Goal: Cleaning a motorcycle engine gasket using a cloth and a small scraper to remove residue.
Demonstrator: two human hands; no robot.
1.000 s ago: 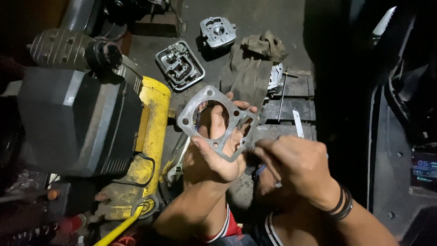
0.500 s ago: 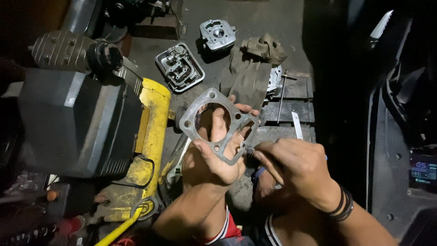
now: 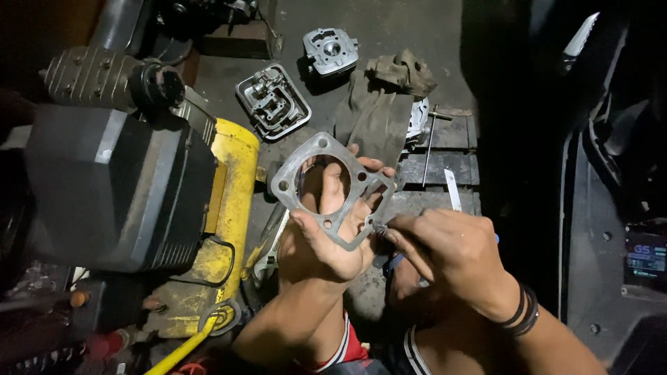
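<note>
Grey metal gasket has stayed propped on the left hand, thumb pinching its lower edge, while the right hand has crept closer, fingers pressed together at the gasket's lower right corner, working that edge.

The dark floor carries a cylinder head, valve cover and rag.

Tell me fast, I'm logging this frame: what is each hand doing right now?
Left hand: closed on the flat grey gasket, held up by its lower edge.
Right hand: fingers pinched at the gasket's corner, holding something too small to identify.
</note>
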